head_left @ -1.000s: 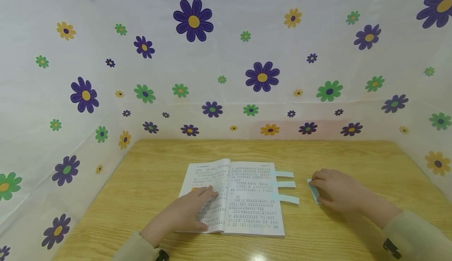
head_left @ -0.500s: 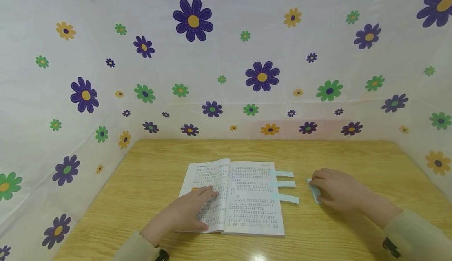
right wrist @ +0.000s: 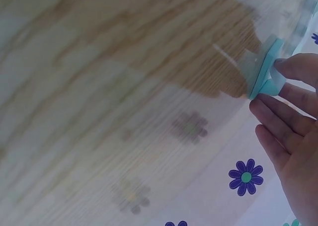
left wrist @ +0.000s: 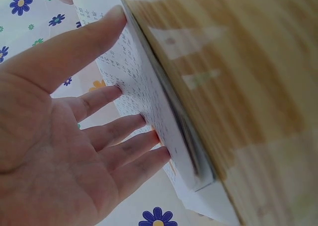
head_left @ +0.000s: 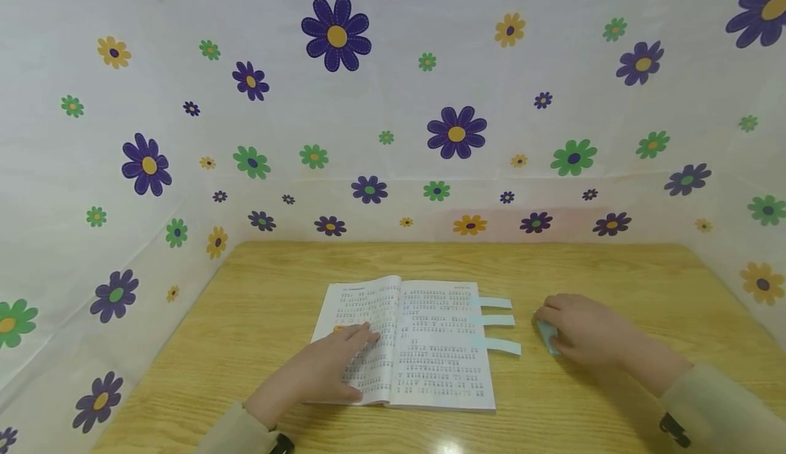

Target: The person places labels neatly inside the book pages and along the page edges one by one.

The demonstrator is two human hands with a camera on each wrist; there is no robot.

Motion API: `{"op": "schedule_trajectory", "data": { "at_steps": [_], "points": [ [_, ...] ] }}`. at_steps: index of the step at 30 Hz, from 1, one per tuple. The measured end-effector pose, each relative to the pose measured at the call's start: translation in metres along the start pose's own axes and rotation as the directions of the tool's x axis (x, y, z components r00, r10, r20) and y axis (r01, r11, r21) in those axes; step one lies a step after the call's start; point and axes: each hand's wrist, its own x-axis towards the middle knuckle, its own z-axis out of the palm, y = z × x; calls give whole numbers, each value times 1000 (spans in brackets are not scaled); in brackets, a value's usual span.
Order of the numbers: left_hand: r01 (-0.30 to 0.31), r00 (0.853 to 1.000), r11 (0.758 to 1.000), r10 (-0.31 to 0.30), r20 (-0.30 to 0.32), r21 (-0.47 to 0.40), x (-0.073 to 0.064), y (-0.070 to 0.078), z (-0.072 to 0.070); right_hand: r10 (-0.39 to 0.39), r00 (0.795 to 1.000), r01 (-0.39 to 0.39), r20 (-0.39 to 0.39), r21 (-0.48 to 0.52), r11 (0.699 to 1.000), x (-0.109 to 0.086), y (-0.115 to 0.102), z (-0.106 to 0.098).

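Note:
An open book (head_left: 439, 379) with printed pages lies on the wooden table. My left hand (head_left: 322, 369) rests on its left page, fingers spread and fairly straight; in the left wrist view the fingertips touch the page (left wrist: 131, 72). Three pale blue sticky notes (head_left: 496, 320) stick out past the right page's edge. To the right of the book, my right hand (head_left: 592, 331) is at a pale blue sticky note pad (head_left: 546, 338), partly covered by the fingers. The right wrist view shows a curled top sheet (right wrist: 272, 86) of the pad (right wrist: 263, 69) pinched between thumb and index finger.
The wood-grain table (head_left: 276, 270) is glossy and reflects the surroundings. A white curtain (head_left: 393, 92) with purple, green and orange flowers encloses its back and sides.
My right hand has shifted very slightly and now covers a bit more of the pad's far end. The left hand, the book and the attached notes stay where they were.

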Motion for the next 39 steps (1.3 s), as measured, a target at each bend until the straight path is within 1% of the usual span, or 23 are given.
{"op": "schedule_trajectory", "data": {
  "at_steps": [8, 15, 26, 34, 39],
  "points": [
    [-6, 1000, 1000, 6, -1, 0, 0, 0, 1, -30, 999, 29, -37, -37, 999, 2, -1, 3],
    [-16, 1000, 1000, 16, -7, -6, 0, 0, 0, -46, 998, 44, -43, -52, 998, 5, -2, 2],
    [-16, 1000, 1000, 16, -11, 7, 0, 0, 1, -4, 1000, 4, -22, -14, 1000, 9, -1, 4],
    [-21, 1000, 1000, 21, -12, -1, -1, 1, -1, 35, 999, -35, -23, -4, 999, 11, -5, 0],
    [-21, 1000, 1000, 21, -12, 4, 0, 0, 0, 37, 998, -38, -43, -20, 999, 13, -5, 0]
  ]
}}
